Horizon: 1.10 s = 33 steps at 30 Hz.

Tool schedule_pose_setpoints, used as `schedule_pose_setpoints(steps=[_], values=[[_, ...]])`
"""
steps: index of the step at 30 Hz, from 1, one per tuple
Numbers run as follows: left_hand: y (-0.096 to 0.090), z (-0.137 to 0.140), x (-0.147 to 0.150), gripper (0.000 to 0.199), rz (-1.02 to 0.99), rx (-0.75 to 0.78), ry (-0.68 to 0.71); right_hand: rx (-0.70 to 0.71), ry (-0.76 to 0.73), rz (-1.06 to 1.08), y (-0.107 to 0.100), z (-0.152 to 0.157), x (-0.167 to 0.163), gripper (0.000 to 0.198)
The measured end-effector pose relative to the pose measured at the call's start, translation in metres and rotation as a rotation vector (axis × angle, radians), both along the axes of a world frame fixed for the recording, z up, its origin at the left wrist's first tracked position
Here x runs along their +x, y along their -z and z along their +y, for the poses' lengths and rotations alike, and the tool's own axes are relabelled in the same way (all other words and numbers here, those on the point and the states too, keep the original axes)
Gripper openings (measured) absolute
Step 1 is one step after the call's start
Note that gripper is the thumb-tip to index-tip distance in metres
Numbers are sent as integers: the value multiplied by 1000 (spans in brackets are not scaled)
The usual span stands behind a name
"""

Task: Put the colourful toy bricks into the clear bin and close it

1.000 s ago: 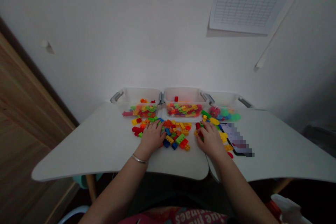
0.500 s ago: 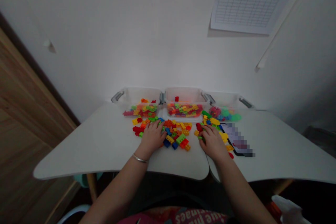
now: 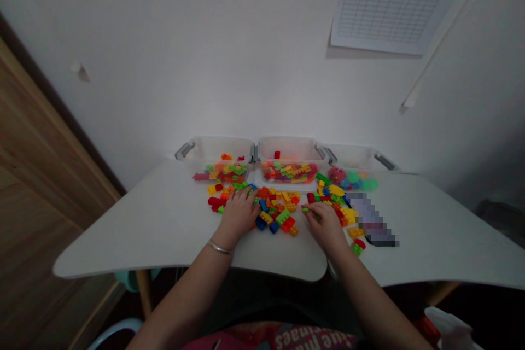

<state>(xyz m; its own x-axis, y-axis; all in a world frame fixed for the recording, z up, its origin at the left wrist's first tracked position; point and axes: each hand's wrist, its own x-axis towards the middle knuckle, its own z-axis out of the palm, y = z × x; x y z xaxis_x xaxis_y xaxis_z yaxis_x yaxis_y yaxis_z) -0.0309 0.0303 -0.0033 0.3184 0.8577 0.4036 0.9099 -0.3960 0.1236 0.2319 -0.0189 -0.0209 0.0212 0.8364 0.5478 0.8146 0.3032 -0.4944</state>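
Observation:
My left hand [image 3: 240, 210] lies over the left part of a pile of mixed toy building bricks [image 3: 283, 205], fingers spread on them; what lies under the palm is hidden. My right hand [image 3: 325, 222] is closed in a pinch just right of that pile. Between its thumb and fingertips shows a small light green building brick [image 3: 305, 209]. Beyond and beside the right hand spreads a second group of bricks with yellow pieces [image 3: 348, 215] and red ones. A red and a green piece [image 3: 357, 248] lie by the right wrist.
Three clear plastic boxes stand along the wall: the left box [image 3: 221, 145] and middle box [image 3: 287, 147] hold bricks, the right box [image 3: 353, 153] other coloured pieces. A phone-like device [image 3: 375, 221], partly pixelated, lies at the right. Two white tabletops [image 3: 156, 229] meet near my right forearm.
My right hand has drawn left and slightly toward me, away from the right-hand bricks, with the green building brick now showing in its fingertips. My left hand stays on the pile.

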Motion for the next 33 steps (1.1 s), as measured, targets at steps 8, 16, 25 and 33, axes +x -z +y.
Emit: schedule_pose_setpoints(steps=[8, 16, 25, 33], values=[[3, 3, -2, 42, -67, 9, 1, -96, -57, 94, -11, 6, -47, 17], [-15, -3, -1, 33, -129, 135, 95, -125, -105, 133, -3, 8, -55, 15], [-33, -16, 28, 26, -235, -148, 225, 6, -170, 184, -4, 4, -52, 11], [-32, -12, 32, 15, -257, -193, 282, 24, -184, 254, -2, 4, -50, 17]])
